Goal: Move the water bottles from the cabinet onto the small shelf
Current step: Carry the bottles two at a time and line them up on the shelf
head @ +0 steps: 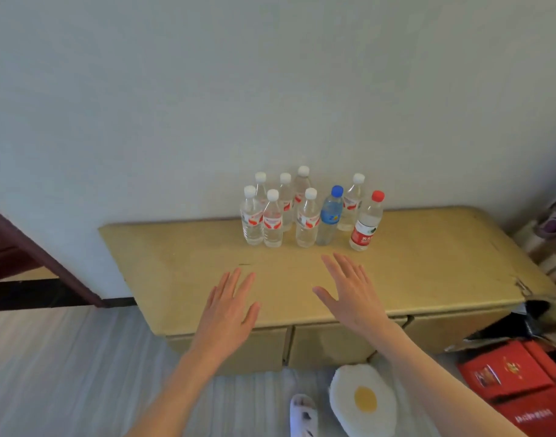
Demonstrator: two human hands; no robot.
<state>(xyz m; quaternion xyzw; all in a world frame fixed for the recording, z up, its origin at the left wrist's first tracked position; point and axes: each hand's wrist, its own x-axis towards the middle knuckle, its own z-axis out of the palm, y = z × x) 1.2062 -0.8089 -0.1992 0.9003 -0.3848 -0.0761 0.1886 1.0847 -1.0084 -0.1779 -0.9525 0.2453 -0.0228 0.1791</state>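
Observation:
Several clear water bottles stand upright in a cluster at the back of a low tan cabinet (182, 263), against the wall. Most have white caps, like the front one (272, 223); one has a blue cap (329, 216) and one a red cap and red label (365, 227). My left hand (230, 305) hovers over the cabinet's front edge with straight, spread fingers and holds nothing. My right hand (349, 293) is likewise flat and spread, a short way in front of the bottles. Neither hand touches a bottle. No small shelf is in view.
A dark red door frame (24, 257) stands at the left. Red boxes (516, 383) and an open carton lie on the floor at the right. A fried-egg cushion (363, 400) and a white slipper (303, 416) lie below the cabinet front.

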